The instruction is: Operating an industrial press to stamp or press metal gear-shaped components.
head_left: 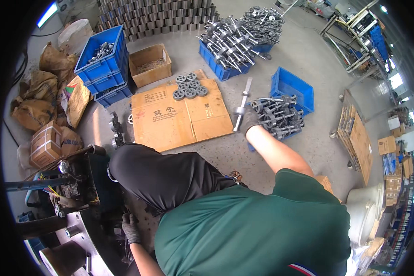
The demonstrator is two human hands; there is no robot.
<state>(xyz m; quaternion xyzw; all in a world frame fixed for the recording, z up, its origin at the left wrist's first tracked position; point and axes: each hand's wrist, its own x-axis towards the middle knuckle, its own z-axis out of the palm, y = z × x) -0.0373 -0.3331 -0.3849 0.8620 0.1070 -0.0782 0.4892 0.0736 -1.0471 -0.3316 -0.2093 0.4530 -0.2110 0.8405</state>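
Note:
My right hand (249, 121), in a dark glove, is stretched forward and grips a grey metal shaft (244, 98) by its lower end. The shaft points away from me, over the edge of a flattened cardboard sheet (170, 122). Just right of it, a pile of similar geared shafts (280, 117) lies on a blue crate (293, 86). My left hand (131, 228), also gloved, is low at my side with its fingers curled against the dark machine (73, 184). Whether it holds anything is hidden. Several grey gear wheels (189, 86) lie on the far part of the cardboard.
Another blue crate heaped with shafts (232, 43) stands farther back. At the left are stacked blue crates (103, 62), an open cardboard box (149, 64) and brown sacks (37, 112). Rows of metal rings (156, 16) line the back. Pallets and shelving (359, 138) stand to the right.

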